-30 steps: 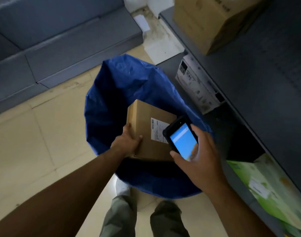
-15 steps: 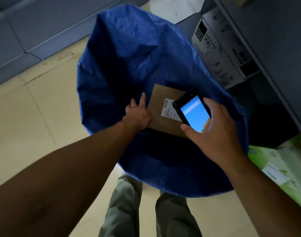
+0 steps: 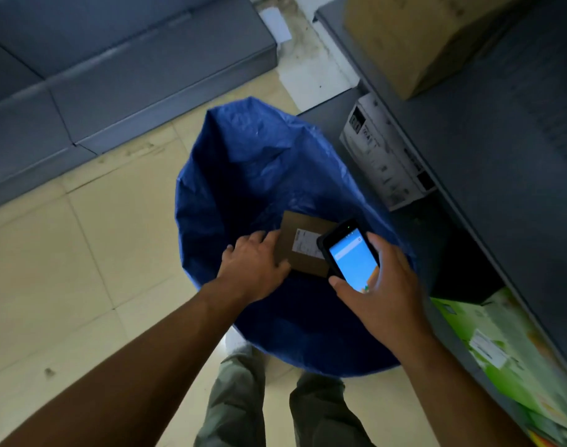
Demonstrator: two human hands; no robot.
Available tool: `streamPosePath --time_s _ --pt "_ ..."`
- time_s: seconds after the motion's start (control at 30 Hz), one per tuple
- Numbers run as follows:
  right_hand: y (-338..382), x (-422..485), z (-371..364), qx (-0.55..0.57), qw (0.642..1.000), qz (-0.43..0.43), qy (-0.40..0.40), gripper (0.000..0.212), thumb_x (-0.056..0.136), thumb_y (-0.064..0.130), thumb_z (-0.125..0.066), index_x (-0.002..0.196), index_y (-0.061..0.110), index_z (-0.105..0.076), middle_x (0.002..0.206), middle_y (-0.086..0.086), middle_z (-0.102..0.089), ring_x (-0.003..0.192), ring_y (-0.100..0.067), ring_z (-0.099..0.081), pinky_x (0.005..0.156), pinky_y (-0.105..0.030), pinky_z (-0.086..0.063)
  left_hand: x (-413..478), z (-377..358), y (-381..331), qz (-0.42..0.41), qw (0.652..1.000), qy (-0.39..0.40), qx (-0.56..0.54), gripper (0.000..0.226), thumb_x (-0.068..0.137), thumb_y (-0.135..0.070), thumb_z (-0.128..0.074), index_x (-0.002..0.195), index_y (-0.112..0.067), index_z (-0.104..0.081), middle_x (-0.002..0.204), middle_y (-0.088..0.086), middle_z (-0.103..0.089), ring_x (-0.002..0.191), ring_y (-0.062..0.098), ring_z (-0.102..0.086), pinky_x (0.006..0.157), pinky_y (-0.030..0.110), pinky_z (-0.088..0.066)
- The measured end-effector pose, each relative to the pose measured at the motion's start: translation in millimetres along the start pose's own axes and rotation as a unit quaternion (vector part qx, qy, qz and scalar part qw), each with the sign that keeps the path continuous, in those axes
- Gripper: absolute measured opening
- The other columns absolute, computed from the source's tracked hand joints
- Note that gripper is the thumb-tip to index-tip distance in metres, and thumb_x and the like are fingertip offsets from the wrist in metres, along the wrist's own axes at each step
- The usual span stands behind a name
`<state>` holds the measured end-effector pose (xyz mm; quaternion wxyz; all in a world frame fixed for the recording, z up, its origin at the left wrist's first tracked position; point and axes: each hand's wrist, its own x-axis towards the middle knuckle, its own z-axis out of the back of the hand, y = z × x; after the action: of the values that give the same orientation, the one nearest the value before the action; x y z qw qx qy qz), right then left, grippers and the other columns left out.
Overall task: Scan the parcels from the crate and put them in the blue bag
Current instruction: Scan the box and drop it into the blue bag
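We log a parcel storeroom, grey metal shelving (image 3: 501,156) right of our right hand (image 3: 385,291) gripping a handheld scanner (image 3: 353,256), brown carton (image 3: 414,43) and white printed carton (image 3: 382,156) shelved beyond that grip, green labelled box (image 3: 501,350) near its right, blue bag (image 3: 259,175) beneath, tiled floor (image 3: 82,253) left.

Blue bag (image 3: 253,175) mouth open; shelf (image 3: 488,162) crowds its right.

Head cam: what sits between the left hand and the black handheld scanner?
Head view: a brown cardboard parcel, white label up, inside the blue woven bag. Left hand overlaps its left edge, the black handheld scanner its right corner.
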<state>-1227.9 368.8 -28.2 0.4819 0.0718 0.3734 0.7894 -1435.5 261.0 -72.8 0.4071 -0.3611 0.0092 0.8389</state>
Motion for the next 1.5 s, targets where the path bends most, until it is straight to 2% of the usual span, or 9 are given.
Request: streamPosePath --time_s 0.1,0.33,0.5,0.67,0.77,0.93,1.03,1.33,1.5 --pt "20.7 -17.4 25.9 0.005 1.0 -0.008 -0.003 0.092 0.059 0.072 -0.066 0.138 0.039 -0.035 0.124 0.015 -0.045 0.105 -0.013 -0.053 0.078 -0.028 -0.049 -44.8 26.5 -20.1 -0.013 0.999 -0.035 0.031 0.07 0.09 -0.061 -0.041 0.153 -0.032 -0.035 0.149 0.0 -0.051 0.131 0.032 -0.05 0.105 0.053 -0.043" --pt "80.9 -54.4 81.9 0.033 0.998 -0.009 -0.048 0.088 0.057 0.069 -0.067 0.134 0.036 -0.04 0.125 0.009 -0.049 0.112 -0.016 -0.053 0.086 -0.036 -0.051 -134.5 95.5 -57.0 -0.018 0.99 -0.138 -0.005 0.064 0.092 -0.054 -0.05 0.151 -0.031 -0.04 0.146 0.0 -0.055 0.13 0.032 -0.052 0.1 0.051 -0.049" --pt "116.2 -85.2 117.8 0.033 0.997 0.001 -0.064 0.088 0.057 0.068 -0.067 0.135 0.043 -0.034 0.124 0.016 -0.044 0.104 -0.003 -0.047 0.08 -0.024 -0.04 -185.0 148.1 -65.9 -0.045 0.975 -0.211 -0.058 0.067 0.091 -0.058 -0.049 0.152 -0.032 -0.039 0.149 0.0 -0.053 0.135 0.029 -0.049 0.103 0.053 -0.047" --pt "143.0 -126.0 137.3 0.007 0.995 -0.015 -0.103 0.087 0.056 0.071 -0.066 0.132 0.049 -0.032 0.107 0.027 -0.032 0.09 0.004 -0.04 0.067 -0.013 -0.034 -216.9 176.1 -59.8 -0.149 0.946 -0.241 -0.156 0.061 0.093 -0.047 -0.058 0.15 -0.029 -0.046 0.149 -0.002 -0.055 0.14 0.024 -0.046 0.112 0.051 -0.041" --pt "151.8 -154.8 135.3 -0.002 0.989 -0.056 -0.135 0.087 0.057 0.07 -0.068 0.132 0.049 -0.03 0.11 0.026 -0.033 0.091 0.003 -0.043 0.068 -0.016 -0.038 -221.8 177.2 -49.0 -0.193 0.932 -0.231 -0.204 0.06 0.092 -0.049 -0.056 0.148 -0.028 -0.049 0.148 -0.004 -0.056 0.139 0.021 -0.047 0.113 0.043 -0.041" --pt "156.7 -203.2 129.2 -0.008 0.982 -0.095 -0.163 0.086 0.065 0.058 -0.078 0.137 0.042 -0.033 0.117 0.02 -0.039 0.093 0.007 -0.043 0.068 -0.005 -0.035 -223.8 165.7 -35.2 -0.252 0.926 -0.179 -0.215 0.054 0.096 -0.039 -0.059 0.149 -0.032 -0.048 0.15 -0.007 -0.053 0.141 0.019 -0.044 0.109 0.03 -0.033" --pt "160.6 -234.7 130.7 -0.015 0.972 -0.128 -0.198 0.084 0.067 0.057 -0.078 0.138 0.039 -0.036 0.117 0.018 -0.043 0.096 0.008 -0.045 0.067 -0.006 -0.035 -225.2 164.3 -37.0 -0.296 0.921 -0.134 -0.216 0.054 0.098 -0.034 -0.062 0.149 -0.034 -0.047 0.15 -0.011 -0.052 0.14 0.014 -0.043 0.11 0.027 -0.032" --pt "150.2 -335.1 159.2 -0.016 0.908 -0.247 -0.337 0.092 0.063 0.07 -0.063 0.142 0.032 -0.039 0.118 0.019 -0.043 0.107 -0.004 -0.045 0.083 -0.018 -0.039 -244.7 170.0 -124.8 -0.444 0.881 -0.036 -0.16 0.053 0.099 -0.041 -0.058 0.149 -0.041 -0.043 0.145 -0.025 -0.046 0.139 0.006 -0.041 0.109 0.029 -0.034" --pt "129.6 -400.6 169.3 0.014 0.867 -0.299 -0.397 0.089 0.064 0.067 -0.068 0.142 0.035 -0.039 0.119 0.02 -0.046 0.105 0.001 -0.046 0.072 -0.008 -0.037 -287.2 137.3 -182.4 -0.511 0.849 0.013 -0.137 0.052 0.099 -0.038 -0.058 0.149 -0.039 -0.044 0.146 -0.022 -0.048 0.136 0.002 -0.042 0.114 0.034 -0.036"
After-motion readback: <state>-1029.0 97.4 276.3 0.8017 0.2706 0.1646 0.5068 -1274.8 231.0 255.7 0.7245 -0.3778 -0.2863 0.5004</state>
